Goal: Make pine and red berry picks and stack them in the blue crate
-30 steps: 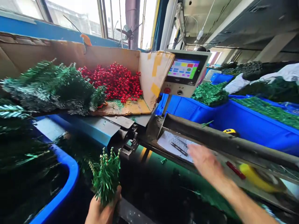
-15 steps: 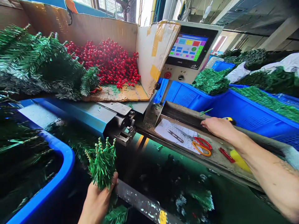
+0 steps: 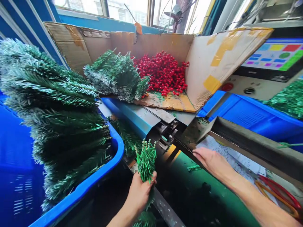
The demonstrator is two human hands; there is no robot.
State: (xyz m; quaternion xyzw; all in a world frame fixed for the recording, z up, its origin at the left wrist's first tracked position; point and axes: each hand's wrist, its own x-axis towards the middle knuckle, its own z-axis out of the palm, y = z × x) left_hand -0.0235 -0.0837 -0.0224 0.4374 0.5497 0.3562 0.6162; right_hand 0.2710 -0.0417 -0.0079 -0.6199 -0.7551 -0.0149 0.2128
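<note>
In my left hand (image 3: 142,186) I grip a bunch of green artificial pine sprigs (image 3: 146,160), wrapped by my closed fingers. Their stem tips point up, and more green needles hang below the fist. My right hand (image 3: 210,160) is closed in a pinch beside the dark metal rail, just right of the machine's clamp head (image 3: 165,140). Whatever lies between those fingertips is too small to make out. Under the right forearm, partly covered, are a printed paper sheet (image 3: 227,154) and scissors (image 3: 279,192) with red and orange handles.
A cut-open cardboard box (image 3: 213,63) on the machine holds red berries (image 3: 163,74) and frosted pine branches (image 3: 115,75). At left, a blue crate (image 3: 119,148) is piled with pine branches (image 3: 63,126). A control screen (image 3: 272,56) and metal trough (image 3: 251,145) stand right.
The view has swung left. My right hand has moved from the metal trough to near the clamp head. My left hand still grips the pine sprigs.
</note>
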